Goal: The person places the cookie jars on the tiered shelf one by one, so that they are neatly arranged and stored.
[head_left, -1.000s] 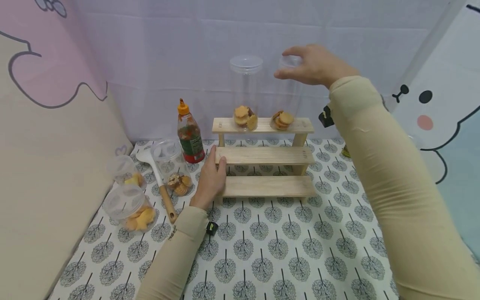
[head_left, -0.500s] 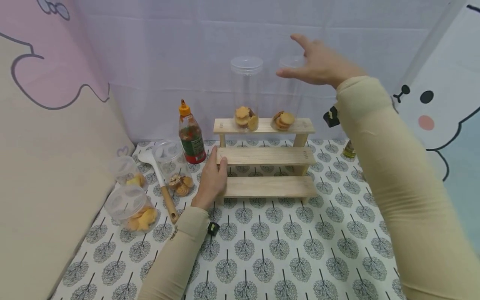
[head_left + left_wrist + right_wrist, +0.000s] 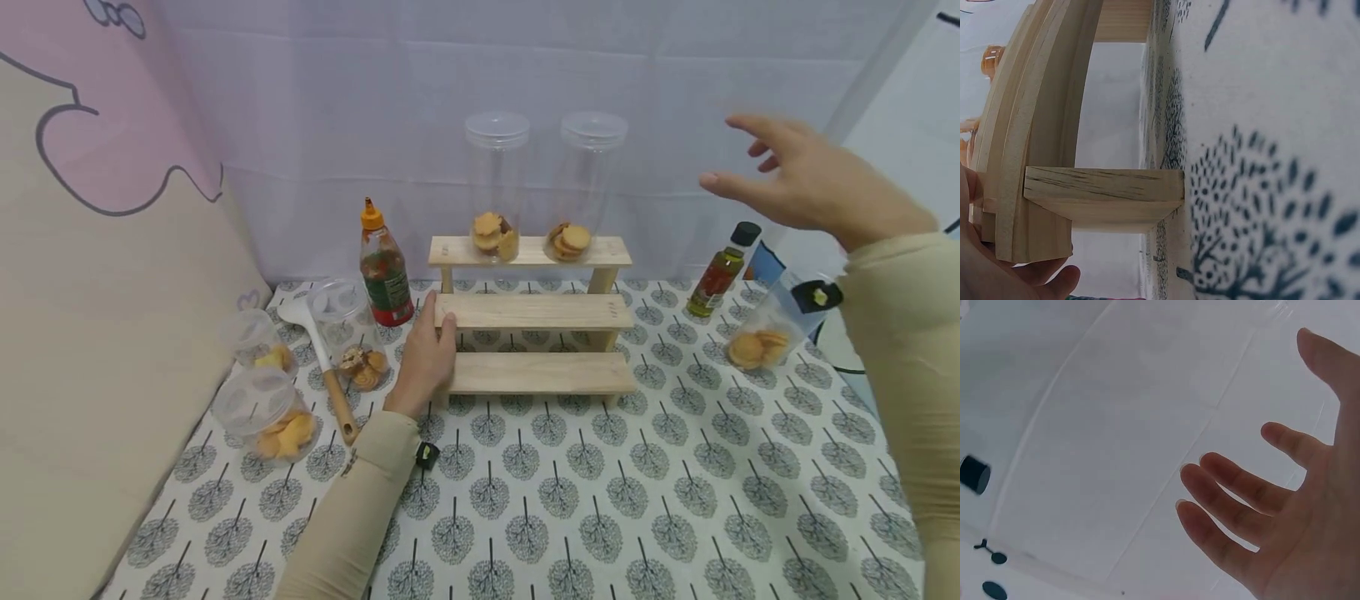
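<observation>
A three-step wooden display shelf (image 3: 534, 311) stands on the tree-print cloth. My left hand (image 3: 425, 362) grips the left end of its steps; the left wrist view shows the fingers (image 3: 1054, 281) bent round the board ends. Two tall clear jars stand upright on the top step: a left jar (image 3: 497, 133) and a right jar (image 3: 594, 133), both lidded, with cookies at the bottom. My right hand (image 3: 813, 179) hangs in the air to the right of the jars, fingers spread and holding nothing. The right wrist view shows its empty palm (image 3: 1310, 531).
Left of the shelf are a red sauce bottle (image 3: 386, 279), a white spoon with a wooden handle (image 3: 324, 367) and several clear cookie jars (image 3: 266, 417). At the right stand an oil bottle (image 3: 717, 275) and another cookie jar (image 3: 765, 337), partly behind my right wrist.
My right hand has moved away from the right jar's lid, out to the right. The oil bottle and right-hand cookie jar now show. My left hand has stayed on the shelf.
</observation>
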